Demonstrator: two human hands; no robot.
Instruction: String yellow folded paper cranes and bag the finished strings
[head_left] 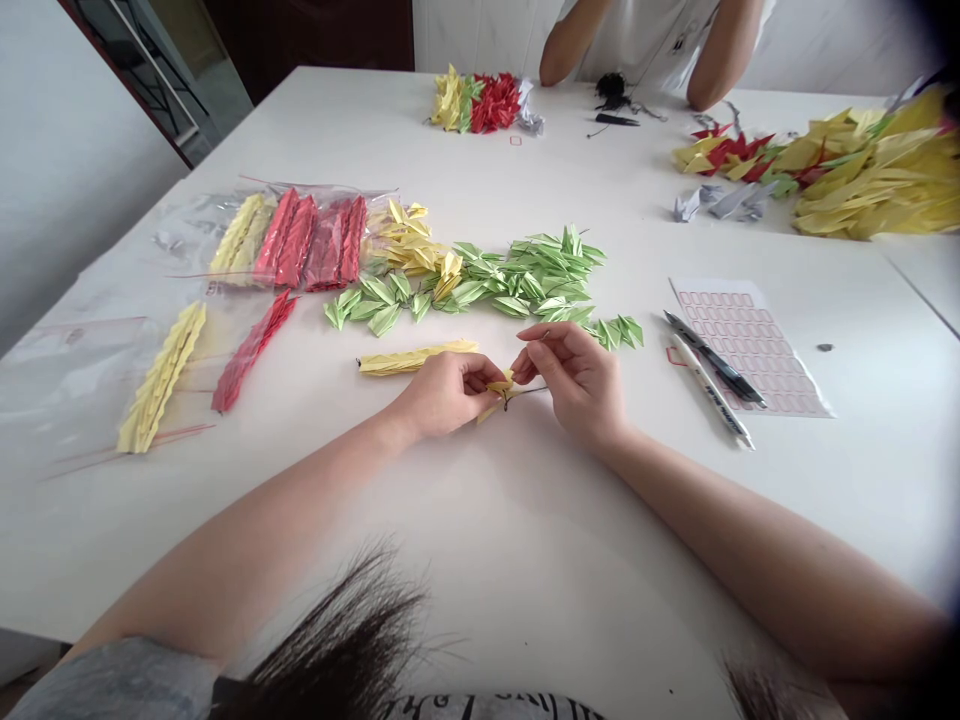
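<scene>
My left hand (pixel 452 393) pinches a small folded yellow paper piece (pixel 491 405) low over the table. A dark thread with a small loop hangs at that piece. Close on its right, my right hand (pixel 576 380) has its thumb and forefinger pressed together near the dark thread; what lies between these fingertips is too small to make out. Just behind my left hand lies a yellow folded paper strip (pixel 412 357). Beyond both hands spreads a pile of green folded paper pieces (pixel 525 275), with yellow folded pieces (pixel 409 240) at its left end.
Plastic bags hold yellow and red strips (pixel 296 240) at the left; a yellow strip (pixel 161 380) and red strip (pixel 253 350) lie nearer. Pens (pixel 712 360) rest on a label sheet (pixel 780 375) at right. Across the table (pixel 465 580), a person's forearms (pixel 574 40) show near colourful paper piles (pixel 877 175).
</scene>
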